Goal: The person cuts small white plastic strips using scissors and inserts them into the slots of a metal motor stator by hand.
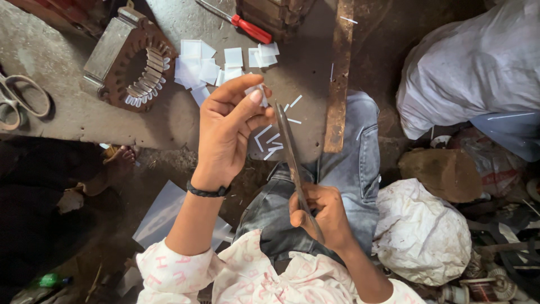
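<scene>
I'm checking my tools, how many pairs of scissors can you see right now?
2. One pair of scissors is in the right hand, blades pointing up toward the left hand. A second pair lies on the floor at the far left edge. Others may be hidden in clutter.

Two scissors; one screwdriver; one stator core; two white sacks; one rusty bar.
</scene>
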